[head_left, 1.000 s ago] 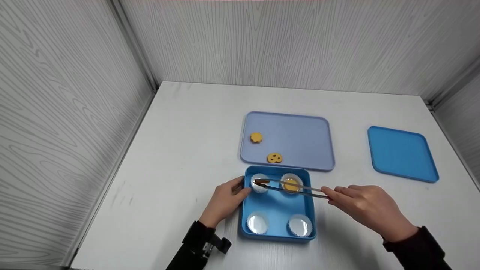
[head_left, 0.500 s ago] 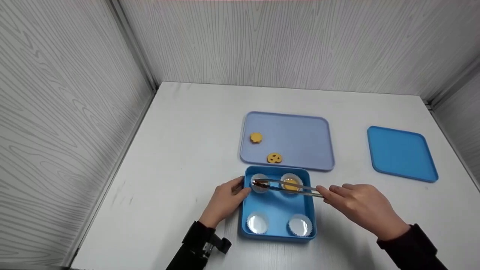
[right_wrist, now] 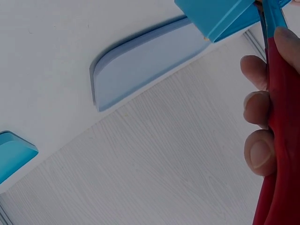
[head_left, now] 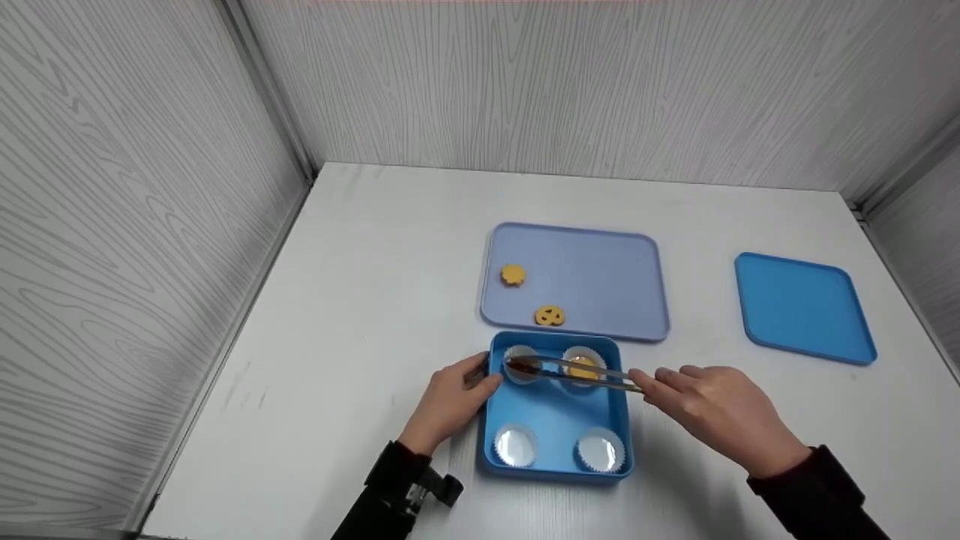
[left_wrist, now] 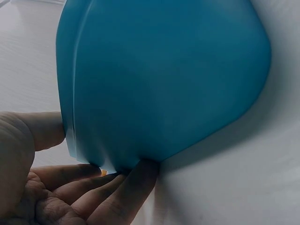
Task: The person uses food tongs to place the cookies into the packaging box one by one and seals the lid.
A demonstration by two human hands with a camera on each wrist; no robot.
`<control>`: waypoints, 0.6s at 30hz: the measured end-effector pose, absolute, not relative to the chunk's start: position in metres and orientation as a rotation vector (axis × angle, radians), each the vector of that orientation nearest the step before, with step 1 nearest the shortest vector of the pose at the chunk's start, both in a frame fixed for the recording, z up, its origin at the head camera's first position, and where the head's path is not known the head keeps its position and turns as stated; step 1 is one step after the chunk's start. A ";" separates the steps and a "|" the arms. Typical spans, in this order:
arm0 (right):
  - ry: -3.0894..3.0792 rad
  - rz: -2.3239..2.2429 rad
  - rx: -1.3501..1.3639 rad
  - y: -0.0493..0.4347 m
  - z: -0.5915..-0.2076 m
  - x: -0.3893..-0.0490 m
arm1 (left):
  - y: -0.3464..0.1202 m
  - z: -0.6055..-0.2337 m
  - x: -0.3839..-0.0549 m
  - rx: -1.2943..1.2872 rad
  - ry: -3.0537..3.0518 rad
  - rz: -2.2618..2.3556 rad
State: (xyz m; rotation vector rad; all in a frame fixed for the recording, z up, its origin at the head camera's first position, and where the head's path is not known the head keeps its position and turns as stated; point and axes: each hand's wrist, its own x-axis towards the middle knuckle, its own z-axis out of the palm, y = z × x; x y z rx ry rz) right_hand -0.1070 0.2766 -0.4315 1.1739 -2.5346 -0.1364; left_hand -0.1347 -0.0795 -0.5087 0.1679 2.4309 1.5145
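The left hand (head_left: 450, 401) lies near six o'clock in the head view, thumb opposing its fingers in a pinch, angled between one and two. At four o'clock, the right hand (head_left: 724, 412) grips, bent, pointing towards ten.

Red-handled metal tongs (right_wrist: 287, 131) over open blue box (head_left: 553, 417)

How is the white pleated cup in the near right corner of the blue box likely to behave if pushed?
The white pleated cup probably bends easily, since its wall looks thin. It may slide readily, as it seems empty. The raised wall of the blue box would likely stop it.
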 end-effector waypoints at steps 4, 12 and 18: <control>-2.548 -0.140 1.165 0.275 -0.430 -0.107 | -0.079 -0.508 -0.135 0.165 2.426 1.510; -2.546 -0.116 1.140 0.277 -0.428 -0.107 | -0.079 -0.508 -0.135 0.175 2.426 1.505; -2.490 -0.079 1.184 0.281 -0.425 -0.107 | -0.081 -0.511 -0.135 0.202 2.420 1.528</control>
